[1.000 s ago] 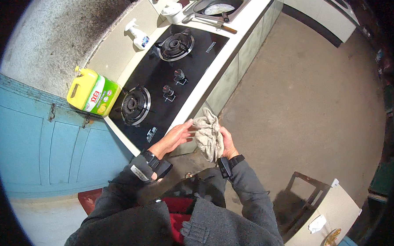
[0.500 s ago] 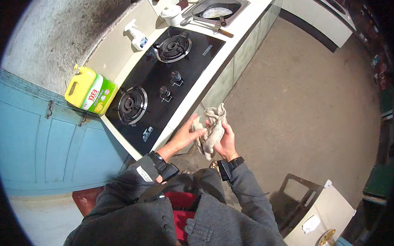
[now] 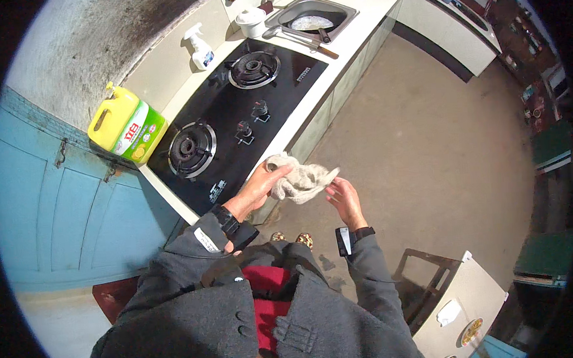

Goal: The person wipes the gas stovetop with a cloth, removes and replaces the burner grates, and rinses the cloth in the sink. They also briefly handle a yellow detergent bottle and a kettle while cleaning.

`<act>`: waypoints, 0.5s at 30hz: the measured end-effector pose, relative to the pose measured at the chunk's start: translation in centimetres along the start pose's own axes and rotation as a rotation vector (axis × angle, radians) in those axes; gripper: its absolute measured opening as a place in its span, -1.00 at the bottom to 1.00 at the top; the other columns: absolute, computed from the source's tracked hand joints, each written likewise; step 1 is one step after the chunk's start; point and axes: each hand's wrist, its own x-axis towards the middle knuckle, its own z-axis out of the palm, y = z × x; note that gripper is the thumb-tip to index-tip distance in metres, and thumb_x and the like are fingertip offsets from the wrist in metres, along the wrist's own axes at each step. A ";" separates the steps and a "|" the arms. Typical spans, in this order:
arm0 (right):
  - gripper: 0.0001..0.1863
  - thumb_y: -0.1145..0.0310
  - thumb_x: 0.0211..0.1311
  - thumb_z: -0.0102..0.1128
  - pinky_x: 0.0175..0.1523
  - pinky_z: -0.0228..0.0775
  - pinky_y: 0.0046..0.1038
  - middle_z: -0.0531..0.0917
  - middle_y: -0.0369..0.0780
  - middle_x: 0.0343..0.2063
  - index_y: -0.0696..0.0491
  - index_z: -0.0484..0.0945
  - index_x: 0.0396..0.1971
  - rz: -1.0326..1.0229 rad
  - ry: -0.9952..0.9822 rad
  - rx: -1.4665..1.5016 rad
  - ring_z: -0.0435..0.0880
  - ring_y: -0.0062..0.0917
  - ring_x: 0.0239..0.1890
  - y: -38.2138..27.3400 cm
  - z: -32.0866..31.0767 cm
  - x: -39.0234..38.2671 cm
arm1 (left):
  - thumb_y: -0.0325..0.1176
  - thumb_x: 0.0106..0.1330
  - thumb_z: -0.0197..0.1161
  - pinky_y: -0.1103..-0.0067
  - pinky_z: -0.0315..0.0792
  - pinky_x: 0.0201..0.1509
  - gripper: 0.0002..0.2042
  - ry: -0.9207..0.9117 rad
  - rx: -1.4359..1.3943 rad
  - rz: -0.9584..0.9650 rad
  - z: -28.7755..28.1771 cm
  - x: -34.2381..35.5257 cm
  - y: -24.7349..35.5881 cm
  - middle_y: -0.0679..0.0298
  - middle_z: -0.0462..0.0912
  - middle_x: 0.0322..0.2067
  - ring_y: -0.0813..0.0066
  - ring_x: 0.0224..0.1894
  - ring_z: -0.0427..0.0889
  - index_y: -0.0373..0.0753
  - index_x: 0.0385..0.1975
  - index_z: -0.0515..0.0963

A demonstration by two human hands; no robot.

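A crumpled off-white cloth (image 3: 301, 181) hangs in front of me, just off the counter's front edge. My left hand (image 3: 259, 185) grips its left end, the thumb lying over the fabric. At the cloth's right tip is my right hand (image 3: 345, 199), with loosely bent fingers that look apart from the fabric; whether a fingertip touches it is hard to see. Beyond my left hand lies the black glass gas hob (image 3: 276, 93) with two burners and two knobs.
A yellow-green detergent jug (image 3: 129, 128) and a white spray bottle (image 3: 199, 48) stand along the wall. Past the hob are a white lidded pot (image 3: 251, 24), a long-handled utensil (image 3: 309, 45) and a sink (image 3: 353, 13) holding a pan. A small table (image 3: 473, 289) stands at lower right.
The cloth was bunched between both hands; now it stretches sideways from my left hand. My right hand has moved right and come off most of it.
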 end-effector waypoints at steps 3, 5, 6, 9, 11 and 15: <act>-0.36 0.20 0.26 0.26 0.38 0.12 -0.27 0.34 -0.17 0.29 0.00 0.26 0.29 -0.395 -0.093 -0.328 0.27 -0.36 0.35 0.1 2.3 -1.3 | -0.47 0.27 0.29 0.56 0.49 0.04 -0.61 -0.074 0.113 -0.015 -0.6 -0.3 0.8 0.26 0.62 -0.09 0.50 -0.06 0.61 -0.31 0.10 0.43; -0.22 0.22 0.21 0.35 0.38 0.12 -0.35 0.26 -0.14 0.34 0.05 0.17 0.36 -0.487 -0.355 -0.383 0.23 -0.43 0.37 -0.3 4.7 -2.4 | -0.58 0.19 0.27 0.56 0.45 0.10 -0.45 -0.144 0.156 -0.048 -1.0 -0.2 1.3 0.24 0.57 -0.02 0.49 0.00 0.57 -0.33 0.23 0.32; -0.24 0.23 0.22 0.34 0.36 0.15 -0.36 0.30 -0.14 0.32 0.06 0.19 0.35 -0.528 -0.418 -0.429 0.28 -0.44 0.34 -0.2 6.3 -3.0 | -0.60 0.19 0.26 0.57 0.45 0.10 -0.43 -0.146 0.215 -0.011 -1.2 -0.1 1.5 0.24 0.56 -0.02 0.50 0.00 0.56 -0.33 0.25 0.30; -0.37 0.26 0.28 0.27 0.25 0.30 -0.40 0.48 -0.17 0.18 0.11 0.29 0.29 -0.451 -0.473 -0.550 0.45 -0.48 0.19 -0.8 10.1 -4.0 | -0.55 0.27 0.21 0.60 0.44 0.11 -0.40 -0.173 0.314 0.158 -3.0 1.1 2.7 0.20 0.54 0.00 0.51 0.02 0.54 -0.26 0.33 0.22; -0.48 0.28 0.33 0.22 0.14 0.40 -0.43 0.57 -0.22 0.06 0.12 0.38 0.23 -0.369 -0.447 -0.398 0.55 -0.52 0.06 -1.2 11.9 -4.4 | -0.42 0.35 0.23 0.59 0.43 0.12 -0.41 -0.061 0.138 0.179 -4.3 2.0 3.0 0.19 0.54 0.03 0.49 0.03 0.54 -0.28 0.35 0.18; -0.70 0.27 0.40 0.11 -0.05 0.52 -0.48 0.65 -0.32 -0.17 0.08 0.51 0.03 -0.266 -0.401 0.157 0.65 -0.58 -0.18 -2.7 13.8 -3.9 | 0.03 0.49 -0.04 0.45 0.28 0.33 -0.41 -0.313 -0.214 -0.260 -6.0 2.7 0.5 0.22 0.39 0.26 0.50 0.27 0.38 -0.22 0.37 0.18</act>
